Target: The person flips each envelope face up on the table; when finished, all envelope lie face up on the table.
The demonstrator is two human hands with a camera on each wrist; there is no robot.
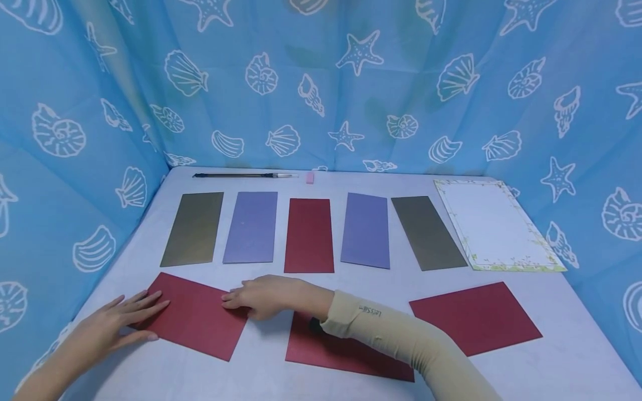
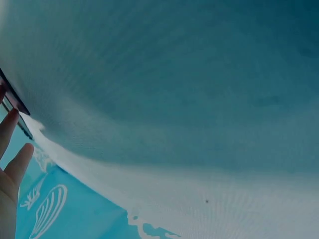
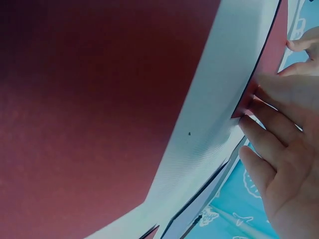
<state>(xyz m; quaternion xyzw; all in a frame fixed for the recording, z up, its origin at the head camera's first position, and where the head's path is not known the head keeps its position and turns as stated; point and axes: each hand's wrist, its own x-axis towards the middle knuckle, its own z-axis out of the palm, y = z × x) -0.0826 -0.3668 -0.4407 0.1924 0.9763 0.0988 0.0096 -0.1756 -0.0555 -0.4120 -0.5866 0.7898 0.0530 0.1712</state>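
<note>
A red rectangular card lies aslant at the front left of the table. My left hand rests on its left edge with the fingers spread and fairly straight. At the card's upper right corner, the fingertips of my right hand touch the surface. In the right wrist view that right hand shows fairly straight fingers against the card's edge. Two more red cards lie nearby: one partly under my right forearm, the other farther right, its lower left hidden by the sleeve. Only fingertips show in the left wrist view.
Behind, a row holds a brown card, a purple one, a red one, then purple and brown. A bordered white sheet lies right. A brush and pink eraser lie along the back.
</note>
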